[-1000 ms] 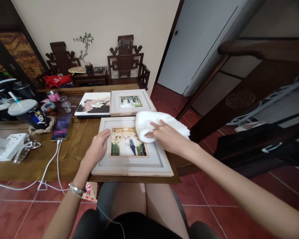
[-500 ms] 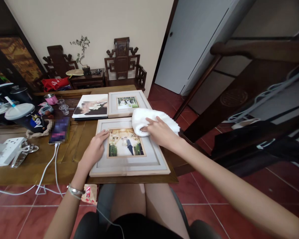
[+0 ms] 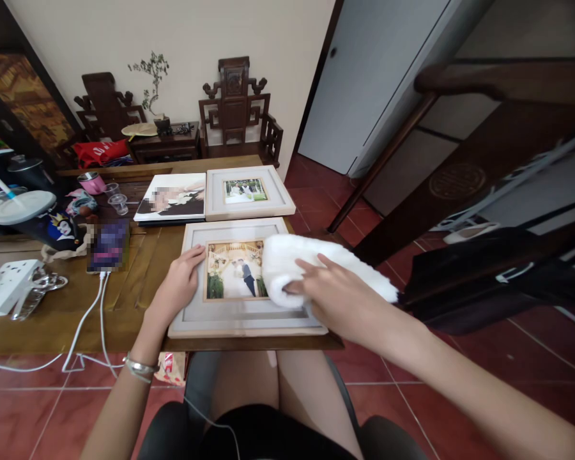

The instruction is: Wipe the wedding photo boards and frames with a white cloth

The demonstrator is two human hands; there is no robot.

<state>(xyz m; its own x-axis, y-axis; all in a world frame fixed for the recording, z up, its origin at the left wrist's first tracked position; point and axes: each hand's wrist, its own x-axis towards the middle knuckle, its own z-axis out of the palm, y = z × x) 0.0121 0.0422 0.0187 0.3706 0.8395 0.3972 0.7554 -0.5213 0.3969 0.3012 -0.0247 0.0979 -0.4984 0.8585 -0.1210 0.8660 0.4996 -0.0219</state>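
A pale wooden picture frame [image 3: 249, 333] lies flat on the table before me, a photo of a couple [image 3: 234, 269] inside its wide light mat. My left hand [image 3: 183, 281] grips the frame's left side, fingers bent over the border and onto the mat. A fluffy white cloth [image 3: 326, 252] is bunched in my right hand [image 3: 335, 291], which presses it against the frame's right part. The cloth covers the photo's right edge and trails past the frame's right side. My right thumb is tucked into a fold and partly hidden.
Behind lie a second framed photo [image 3: 287, 203] and a photo panel [image 3: 172, 211]. To the left are a phone [image 3: 109, 246] with white cables, a power strip [image 3: 12, 284], a lidded cup [image 3: 26, 207] and small clear cups [image 3: 119, 204]. A dark wooden chair [image 3: 388, 211] stands at right.
My right hand has slid the cloth toward me and to the right, down the frame's right side. My left hand keeps its place on the frame. The view has shifted slightly.
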